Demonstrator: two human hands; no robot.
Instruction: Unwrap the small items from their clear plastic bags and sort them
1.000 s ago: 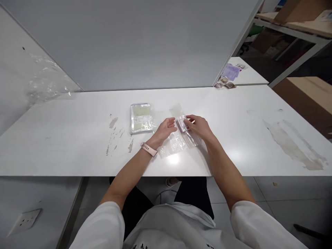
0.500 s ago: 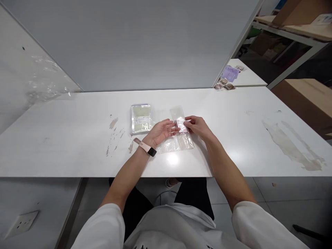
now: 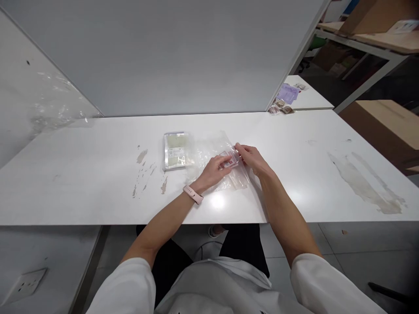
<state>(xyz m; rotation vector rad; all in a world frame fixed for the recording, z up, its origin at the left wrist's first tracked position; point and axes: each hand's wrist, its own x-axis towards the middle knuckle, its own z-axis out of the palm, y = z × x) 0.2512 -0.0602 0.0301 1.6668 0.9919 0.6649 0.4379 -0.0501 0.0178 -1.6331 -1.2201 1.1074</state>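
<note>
White tabletop [image 3: 294,161]: right hand [image 3: 254,158], grip pinching a clear bag [image 3: 207,148]; left hand [image 3: 211,172] over red-and-white packet [image 3: 233,161], grip unclear

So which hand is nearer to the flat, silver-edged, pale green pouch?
Left. The left hand is to the right of the pouch and nearer the body; the right hand is farther right, beside the small red-and-white packet.

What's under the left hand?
A small red-and-white packet, partly showing past the left hand, with clear plastic around it. Whatever lies directly beneath the hand is covered; whether the packet is inside the plastic can't be told.
</note>
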